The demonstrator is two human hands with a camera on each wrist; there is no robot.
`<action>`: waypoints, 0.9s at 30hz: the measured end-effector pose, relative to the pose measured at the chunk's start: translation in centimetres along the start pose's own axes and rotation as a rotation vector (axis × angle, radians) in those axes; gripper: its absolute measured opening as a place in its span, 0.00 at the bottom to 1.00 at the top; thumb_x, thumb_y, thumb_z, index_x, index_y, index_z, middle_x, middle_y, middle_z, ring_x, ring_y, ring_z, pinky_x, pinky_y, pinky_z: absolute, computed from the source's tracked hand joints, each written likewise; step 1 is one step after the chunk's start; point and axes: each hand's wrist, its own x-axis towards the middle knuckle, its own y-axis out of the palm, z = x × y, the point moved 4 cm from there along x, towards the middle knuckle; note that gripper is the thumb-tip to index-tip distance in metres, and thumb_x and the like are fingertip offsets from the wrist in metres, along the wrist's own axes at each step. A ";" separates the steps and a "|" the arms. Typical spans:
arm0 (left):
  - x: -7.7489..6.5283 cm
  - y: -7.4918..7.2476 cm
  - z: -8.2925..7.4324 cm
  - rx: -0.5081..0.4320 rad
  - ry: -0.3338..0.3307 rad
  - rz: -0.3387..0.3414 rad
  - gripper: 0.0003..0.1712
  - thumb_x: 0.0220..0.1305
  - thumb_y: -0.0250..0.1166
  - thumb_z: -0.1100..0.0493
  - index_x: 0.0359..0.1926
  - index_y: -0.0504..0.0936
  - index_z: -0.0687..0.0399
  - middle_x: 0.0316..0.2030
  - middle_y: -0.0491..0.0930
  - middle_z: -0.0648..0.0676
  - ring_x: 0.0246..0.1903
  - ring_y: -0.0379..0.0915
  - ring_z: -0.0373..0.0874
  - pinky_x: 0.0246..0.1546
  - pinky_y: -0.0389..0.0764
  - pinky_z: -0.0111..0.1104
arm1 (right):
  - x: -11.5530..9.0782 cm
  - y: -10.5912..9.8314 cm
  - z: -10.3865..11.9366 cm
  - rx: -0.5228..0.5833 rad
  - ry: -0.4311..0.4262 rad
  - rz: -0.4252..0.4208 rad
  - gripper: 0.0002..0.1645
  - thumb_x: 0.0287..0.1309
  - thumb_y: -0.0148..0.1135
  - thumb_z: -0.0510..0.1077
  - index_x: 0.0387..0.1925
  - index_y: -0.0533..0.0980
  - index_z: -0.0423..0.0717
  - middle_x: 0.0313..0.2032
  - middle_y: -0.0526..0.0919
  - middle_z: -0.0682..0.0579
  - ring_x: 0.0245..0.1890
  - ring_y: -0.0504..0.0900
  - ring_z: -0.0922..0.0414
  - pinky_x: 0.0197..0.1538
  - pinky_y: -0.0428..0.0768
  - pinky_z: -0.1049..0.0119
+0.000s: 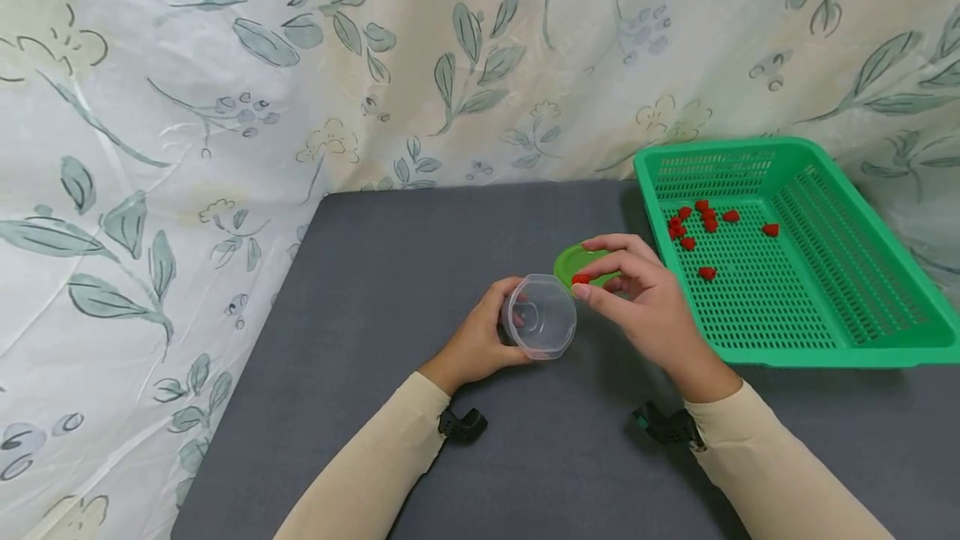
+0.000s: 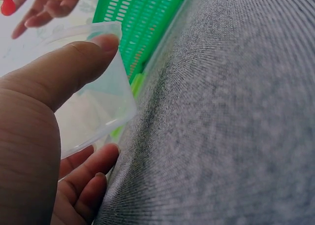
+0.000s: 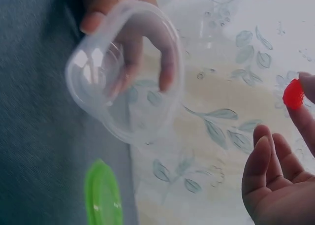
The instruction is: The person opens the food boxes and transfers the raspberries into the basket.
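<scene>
My left hand [image 1: 483,336] grips a clear plastic tub [image 1: 546,319] round its side, thumb and fingers on opposite walls. The tub tilts with its open mouth toward the right, and nothing shows inside it. Between thumb and fingertip, my right hand [image 1: 652,307] pinches a small red raspberry [image 3: 294,94] with a bumpy surface, just right of the tub's rim and apart from it. A green lid [image 1: 572,260] lies on the table behind the right hand, partly hidden by its fingers. In the left wrist view the raspberry [image 2: 8,7] appears at the upper left.
On the right stands a green perforated basket [image 1: 825,357], with several red raspberries [image 1: 708,224] lying mostly toward its left side. A dark grey cloth [image 1: 405,265] covers the table. Behind it hangs a leaf-patterned curtain [image 1: 480,65]. Each wrist wears a black strap [image 1: 462,425].
</scene>
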 end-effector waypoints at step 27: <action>0.1 0.0 0.3 0.032 -0.006 -0.012 0.67 0.47 0.92 0.62 0.82 0.60 0.49 0.69 0.73 0.60 0.53 0.79 0.58 0.58 0.78 0.45 | 2.9 -6.9 4.7 -0.225 0.026 -0.145 0.07 0.66 0.74 0.28 0.44 0.86 0.31 0.59 0.81 0.46 0.55 0.80 0.52 0.41 0.80 0.72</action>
